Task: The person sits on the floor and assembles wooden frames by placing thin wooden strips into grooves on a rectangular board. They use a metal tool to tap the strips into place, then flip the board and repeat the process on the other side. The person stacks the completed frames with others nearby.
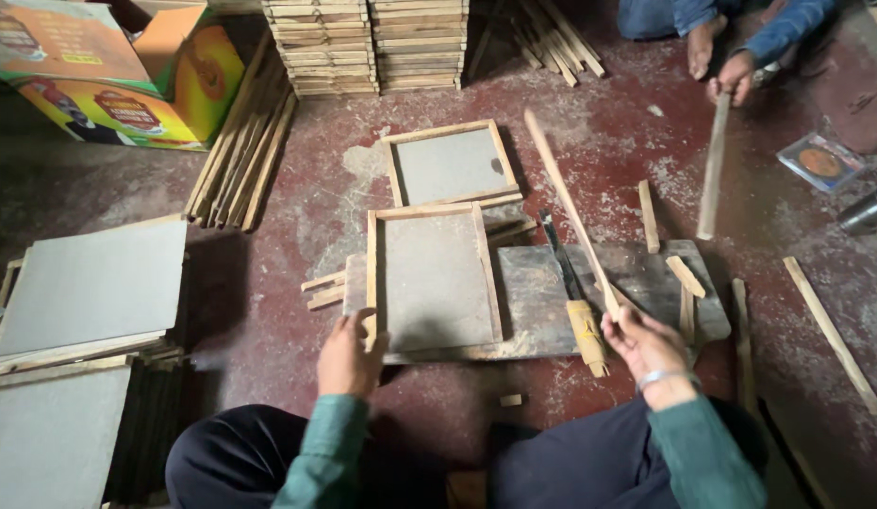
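A grey slate board with a wooden frame on three sides [429,278] lies on a dark flat work slab [542,302] on the floor. My left hand [349,358] grips its near left corner. Held in my right hand [646,344] is a long thin wooden strip [566,207] that slants away toward the far left. A knife with a yellow wrapped handle [575,302] rests on the slab between my hands. A second framed slate [448,162] lies just beyond the first.
Stacks of grey slates [90,283] sit at the left, wooden strips [240,151] and stacked frames [368,42] at the back, a colourful carton [108,66] far left. Another person's hand [736,75] holds a strip [712,170] at the far right. Loose offcuts [686,276] lie about.
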